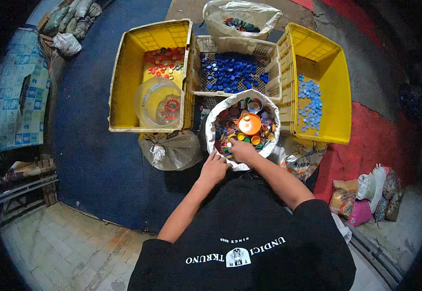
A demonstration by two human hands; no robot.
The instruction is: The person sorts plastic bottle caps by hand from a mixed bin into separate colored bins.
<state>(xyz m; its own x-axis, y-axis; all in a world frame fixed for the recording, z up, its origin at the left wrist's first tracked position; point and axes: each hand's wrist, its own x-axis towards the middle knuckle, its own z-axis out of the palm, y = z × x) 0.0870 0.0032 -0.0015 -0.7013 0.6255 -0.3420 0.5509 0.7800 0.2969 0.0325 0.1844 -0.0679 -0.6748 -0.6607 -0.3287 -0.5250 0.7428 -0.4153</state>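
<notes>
A white sack (211,127) with a rolled rim stands in front of me, full of mixed plastic bottle caps in many colours. An orange lid (249,124) lies on top of them. My left hand (214,168) is closed on the near left part of the sack's rim. Inside the opening, my right hand (242,151) has its fingers bent down among the caps. A small white bottle cap (229,144) shows at its fingertips, apparently pinched there. Part of the right fingers is hidden.
Behind the sack stands a white crate (237,43) of blue caps (233,70). A yellow crate (123,97) at left holds red caps (165,58) and a clear container (148,102). Light-blue caps (309,104) lie in the right yellow crate (334,72). Another sack (213,12) stands beyond.
</notes>
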